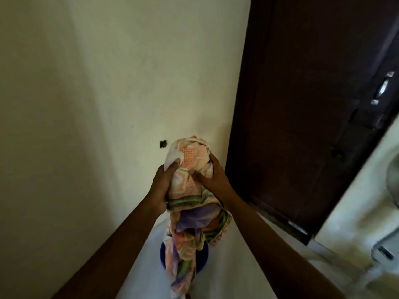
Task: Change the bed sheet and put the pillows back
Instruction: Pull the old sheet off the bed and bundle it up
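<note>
- Bunched, patterned bed sheet [190, 167] held up in mid-air before a pale wall [86, 104], loose tail hanging toward the floor.
- Left hand [162, 186] fingers clasped round its left side; right hand [216, 178] fingers gripping its right side.
- Blue round thing [162, 253] below, mostly hidden by the tail; unidentifiable.
- Dark door [302, 104] at right, metal handle [383, 87] blurred.

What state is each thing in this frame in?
Bed sheet: bunched up, held in the air, tail hanging down.
Left hand: grips the sheet's left side.
Right hand: grips the sheet's right side.
Door: appears open.
Blue container: mostly hidden behind the hanging sheet.
</note>
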Demonstrator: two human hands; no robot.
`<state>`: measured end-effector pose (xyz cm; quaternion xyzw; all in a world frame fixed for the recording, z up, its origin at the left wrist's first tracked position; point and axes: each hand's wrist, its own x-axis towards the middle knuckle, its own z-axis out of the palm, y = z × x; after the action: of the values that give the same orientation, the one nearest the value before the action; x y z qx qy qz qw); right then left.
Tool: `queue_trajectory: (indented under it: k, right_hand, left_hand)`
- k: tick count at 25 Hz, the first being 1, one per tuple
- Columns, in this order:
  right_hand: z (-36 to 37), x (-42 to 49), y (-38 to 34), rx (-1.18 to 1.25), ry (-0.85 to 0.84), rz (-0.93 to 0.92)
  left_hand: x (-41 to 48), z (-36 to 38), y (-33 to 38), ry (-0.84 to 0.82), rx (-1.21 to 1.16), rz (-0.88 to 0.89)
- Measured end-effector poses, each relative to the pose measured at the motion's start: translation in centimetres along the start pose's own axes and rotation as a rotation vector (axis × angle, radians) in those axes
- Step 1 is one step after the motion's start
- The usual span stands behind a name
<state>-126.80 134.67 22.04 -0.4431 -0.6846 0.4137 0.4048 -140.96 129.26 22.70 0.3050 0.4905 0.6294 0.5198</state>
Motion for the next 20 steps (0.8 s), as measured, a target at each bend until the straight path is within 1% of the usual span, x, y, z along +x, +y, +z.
queue_trajectory:
  k: [2,4,6,8,11,15,18,20]
  right_hand:
    - [-1.2,4.6,0.6,0.017,-0.038,-0.028]
    - [-2.0,9.3,0.8,0.022,-0.087,-0.057]
    - [-2.1,13.2,1.1,0.03,-0.148,-0.1]
    - [-1.7,15.9,1.8,0.041,-0.213,-0.117]
    - [0.1,19.4,4.7,0.019,-0.302,-0.113]
    - [3.1,22.8,9.0,-0.075,-0.396,-0.016]
    - [4.9,24.2,12.9,-0.143,-0.462,0.035]
    - [6.2,25.0,16.1,-0.174,-0.543,0.06]
  left_hand:
    - [3.4,1.7,0.6,0.03,-0.024,0.063]
    - [6.2,3.2,1.5,0.095,-0.013,0.123]
    - [9.0,3.8,1.9,0.201,-0.005,0.147]
    - [11.3,3.3,1.5,0.265,-0.024,0.149]
    - [15.5,1.4,-1.0,0.332,-0.053,0.08]
    - [19.4,-0.5,-4.9,0.404,-0.13,-0.038]
    - [22.0,-2.4,-8.7,0.46,-0.183,-0.162]
    - [23.3,-3.6,-11.7,0.5,-0.22,-0.247]
